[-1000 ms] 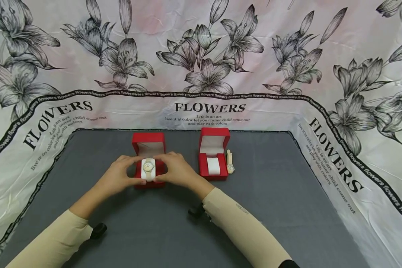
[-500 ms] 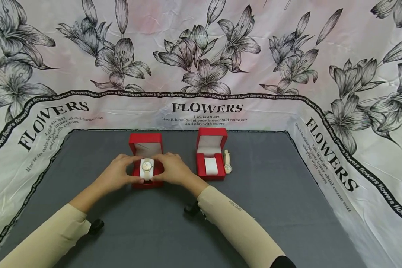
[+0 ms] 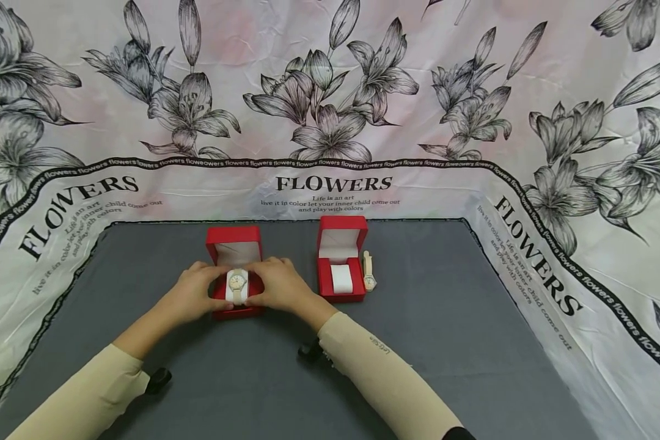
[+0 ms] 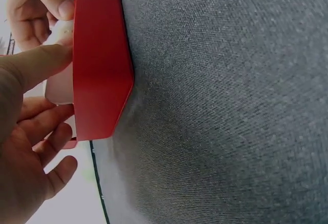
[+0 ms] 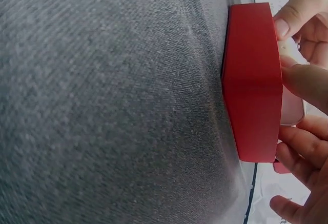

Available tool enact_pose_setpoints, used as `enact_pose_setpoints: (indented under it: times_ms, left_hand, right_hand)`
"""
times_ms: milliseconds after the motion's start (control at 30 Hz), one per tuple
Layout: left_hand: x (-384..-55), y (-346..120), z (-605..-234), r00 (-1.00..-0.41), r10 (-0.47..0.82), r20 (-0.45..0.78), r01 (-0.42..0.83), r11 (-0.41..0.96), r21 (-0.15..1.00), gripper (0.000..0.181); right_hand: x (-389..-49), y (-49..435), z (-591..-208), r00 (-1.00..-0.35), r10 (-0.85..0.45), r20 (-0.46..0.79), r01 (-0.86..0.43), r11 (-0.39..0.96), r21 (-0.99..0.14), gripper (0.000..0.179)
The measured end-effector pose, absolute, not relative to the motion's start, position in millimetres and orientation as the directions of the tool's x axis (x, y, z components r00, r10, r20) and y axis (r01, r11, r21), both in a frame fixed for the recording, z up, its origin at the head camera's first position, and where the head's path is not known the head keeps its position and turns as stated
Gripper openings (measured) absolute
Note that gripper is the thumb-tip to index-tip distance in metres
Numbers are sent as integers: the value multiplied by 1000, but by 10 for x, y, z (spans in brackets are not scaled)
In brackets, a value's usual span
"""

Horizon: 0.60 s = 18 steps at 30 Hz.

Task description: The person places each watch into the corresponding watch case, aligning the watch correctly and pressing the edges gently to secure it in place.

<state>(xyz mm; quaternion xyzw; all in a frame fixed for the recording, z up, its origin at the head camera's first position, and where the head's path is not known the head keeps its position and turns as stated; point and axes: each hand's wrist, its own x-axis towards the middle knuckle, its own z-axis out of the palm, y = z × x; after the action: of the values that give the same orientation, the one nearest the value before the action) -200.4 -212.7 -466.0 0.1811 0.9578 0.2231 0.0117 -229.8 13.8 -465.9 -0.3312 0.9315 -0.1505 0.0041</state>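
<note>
A watch (image 3: 237, 281) with a pale strap is wrapped round a white cushion (image 3: 229, 294) in the left red box (image 3: 216, 241), whose lid stands up. My left hand (image 3: 191, 292) pinches the cushion at its left end between thumb and fingers. At the right end my right hand (image 3: 282, 284) does the same. Both wrist views show the box wall with part of the cushion standing above its rim; the thumbs press near the front edge, and the cushion's lower part is hidden inside.
To the right stands a second red box (image 3: 342, 298), lid up, holding a bare white cushion (image 3: 341, 279). Another pale-strapped watch (image 3: 368, 272) lies against its right side. Grey cloth (image 3: 242, 391) covers the table, with a flower-printed border (image 3: 330, 189) behind.
The cushion with the watch sits slightly lower in the left box, both hands still on it. The whole head view has shifted a little.
</note>
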Motion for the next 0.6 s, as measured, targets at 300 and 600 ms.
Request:
enact_pose_setpoints:
  times_ms: [300, 600]
  left_hand:
    - [-1977, -2097, -4623, -943, 331, 48, 313, 821, 478, 76]
    - [-1945, -2109, -4647, -946, 320, 59, 306, 812, 497, 78]
  right_hand:
    - [-2302, 159, -4682, -772, -628, 99, -628, 728, -274, 64]
    - [-2300, 165, -4723, -763, -640, 92, -639, 726, -256, 64]
